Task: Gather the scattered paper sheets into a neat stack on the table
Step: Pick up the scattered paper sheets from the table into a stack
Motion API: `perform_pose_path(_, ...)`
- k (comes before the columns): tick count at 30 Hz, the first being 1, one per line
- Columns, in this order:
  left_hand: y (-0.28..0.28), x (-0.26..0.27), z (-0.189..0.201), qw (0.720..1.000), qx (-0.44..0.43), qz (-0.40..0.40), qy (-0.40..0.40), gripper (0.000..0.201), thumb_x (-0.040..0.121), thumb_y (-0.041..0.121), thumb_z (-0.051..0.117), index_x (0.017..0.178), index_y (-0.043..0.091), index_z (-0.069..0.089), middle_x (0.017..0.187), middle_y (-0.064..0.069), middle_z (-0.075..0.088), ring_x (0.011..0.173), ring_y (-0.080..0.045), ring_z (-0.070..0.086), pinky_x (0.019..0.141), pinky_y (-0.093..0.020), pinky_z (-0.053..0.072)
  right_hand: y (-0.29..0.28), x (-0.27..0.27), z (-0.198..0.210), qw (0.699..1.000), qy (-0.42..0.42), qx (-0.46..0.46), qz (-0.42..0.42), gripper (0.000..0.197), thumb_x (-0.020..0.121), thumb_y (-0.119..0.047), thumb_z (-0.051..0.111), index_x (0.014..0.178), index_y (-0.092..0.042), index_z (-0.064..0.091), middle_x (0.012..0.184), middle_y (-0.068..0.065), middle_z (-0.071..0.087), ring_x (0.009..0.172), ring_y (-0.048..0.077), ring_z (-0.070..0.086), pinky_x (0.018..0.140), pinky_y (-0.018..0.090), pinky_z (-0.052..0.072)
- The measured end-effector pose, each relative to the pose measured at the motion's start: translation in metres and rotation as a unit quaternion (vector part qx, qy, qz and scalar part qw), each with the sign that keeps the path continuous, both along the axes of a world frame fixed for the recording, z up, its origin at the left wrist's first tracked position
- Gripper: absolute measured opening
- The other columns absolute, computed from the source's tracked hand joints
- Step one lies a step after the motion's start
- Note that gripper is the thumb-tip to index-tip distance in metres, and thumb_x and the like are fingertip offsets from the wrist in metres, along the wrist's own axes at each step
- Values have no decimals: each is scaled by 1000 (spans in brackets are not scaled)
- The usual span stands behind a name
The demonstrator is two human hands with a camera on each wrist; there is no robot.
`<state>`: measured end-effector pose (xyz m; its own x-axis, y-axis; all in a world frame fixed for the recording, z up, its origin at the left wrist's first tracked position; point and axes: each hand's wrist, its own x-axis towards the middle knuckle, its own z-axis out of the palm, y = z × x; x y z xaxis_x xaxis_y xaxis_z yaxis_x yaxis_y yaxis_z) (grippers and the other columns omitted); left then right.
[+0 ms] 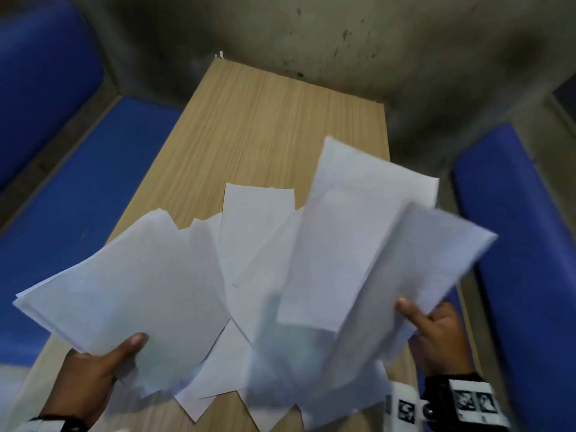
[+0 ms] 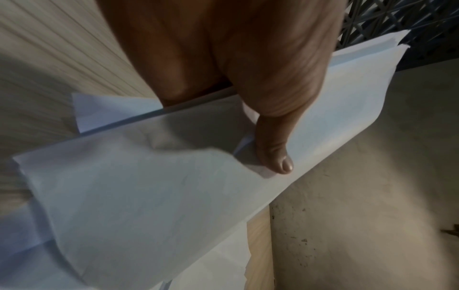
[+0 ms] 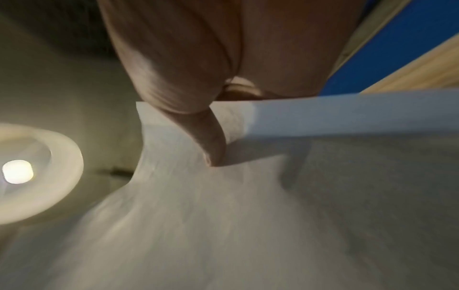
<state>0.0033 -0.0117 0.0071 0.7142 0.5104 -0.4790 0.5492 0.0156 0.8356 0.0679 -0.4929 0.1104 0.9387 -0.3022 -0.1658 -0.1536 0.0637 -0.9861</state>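
Note:
Several white paper sheets fan out over the near half of the wooden table [image 1: 255, 120]. My left hand [image 1: 103, 360] grips a bundle of sheets [image 1: 124, 282] at its near edge, thumb on top, lifted off the table. In the left wrist view the thumb [image 2: 275, 149] presses on that bundle [image 2: 149, 186]. My right hand [image 1: 433, 332] pinches another bunch of sheets [image 1: 358, 244], raised and blurred. The right wrist view shows the thumb [image 3: 211, 143] on paper [image 3: 223, 215]. More sheets [image 1: 249, 219] lie loose and overlapped between the two bundles.
Blue padded benches flank the table, one on the left [image 1: 78, 198] and one on the right [image 1: 514, 229]. A stained grey wall [image 1: 343, 35] stands behind the table's far end. The far half of the tabletop shows bare wood. A lit ceiling lamp [image 3: 17, 171] appears in the right wrist view.

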Motion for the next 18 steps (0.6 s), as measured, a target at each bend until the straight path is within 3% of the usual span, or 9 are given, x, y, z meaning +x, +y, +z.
perform_pose_path(1, 2, -1, -2, 1000, -3, -1, 6, 83, 45, 46, 94, 111, 1, 71, 102, -12, 76, 97, -34, 70, 92, -55, 53, 7, 3, -15, 998, 27, -56, 23, 42, 60, -33, 86, 91, -12, 69, 84, -5, 78, 78, 16, 72, 67, 26, 60)
perform_pose_path(3, 6, -4, -5, 1000, -6, -3, 4, 91, 41, 53, 92, 114, 3, 70, 104, -9, 76, 98, -33, 70, 94, -56, 52, 22, 11, -45, 980, 97, -153, 86, 22, 71, -16, 81, 88, -20, 68, 80, -15, 77, 80, 16, 72, 66, 28, 58)
perform_pose_path(5, 6, -3, 3, 1000, -6, -9, 8, 83, 48, 46, 94, 113, 1, 70, 105, -12, 75, 99, -33, 69, 96, -55, 50, 36, 20, -78, 951, 164, -222, 141, 14, 80, -11, 74, 86, -21, 67, 81, -10, 76, 81, 21, 70, 68, 32, 55)
perform_pose_path(9, 11, -6, 9, 999, -10, 1, 31, 54, 70, 20, 86, 108, -13, 68, 105, -30, 71, 94, -40, 66, 95, -56, 49, 56, 38, -127, 877, 241, -378, 172, 20, 79, -20, 74, 87, -12, 56, 111, 3, 60, 91, 21, 60, 78, 32, 50)
perform_pose_path(11, 13, -9, 6, 1000, -21, 11, 19, 60, 63, 25, 88, 109, -9, 69, 105, -27, 71, 98, -43, 67, 94, -54, 50, 64, 42, -140, 828, 252, -463, 194, 21, 77, -23, 75, 85, -18, 57, 114, 1, 57, 97, 21, 58, 84, 34, 50)
perform_pose_path(13, 16, -12, 1, 999, -23, 30, 9, 69, 57, 28, 89, 114, -5, 69, 109, -23, 72, 102, -42, 67, 95, -54, 50, 70, 44, -142, 768, 280, -534, 218, 21, 79, -26, 70, 96, -21, 60, 113, 0, 57, 106, 22, 55, 91, 35, 44)
perform_pose_path(14, 17, -13, -1, 999, -30, 38, 8, 72, 57, 27, 91, 118, -2, 67, 111, -20, 71, 104, -40, 66, 96, -54, 49, 72, 45, -144, 754, 302, -540, 221, 23, 81, -24, 67, 102, -22, 57, 108, 1, 58, 107, 24, 55, 92, 37, 42)
perform_pose_path(16, 21, -14, -2, 999, -32, 31, -3, 77, 56, 29, 94, 123, 2, 66, 114, -16, 71, 106, -39, 66, 97, -55, 48, 74, 46, -142, 790, 321, -478, 209, 33, 84, -11, 61, 110, -26, 48, 106, 2, 60, 100, 25, 54, 89, 37, 45)
perform_pose_path(18, 24, -12, -1, 999, -41, 24, -8, 65, 66, 20, 90, 123, 1, 65, 113, -18, 70, 108, -41, 64, 98, -57, 47, 73, 49, -139, 864, 301, -353, 196, 61, 83, 3, 63, 130, -28, 40, 125, -1, 55, 97, 15, 56, 81, 27, 49)
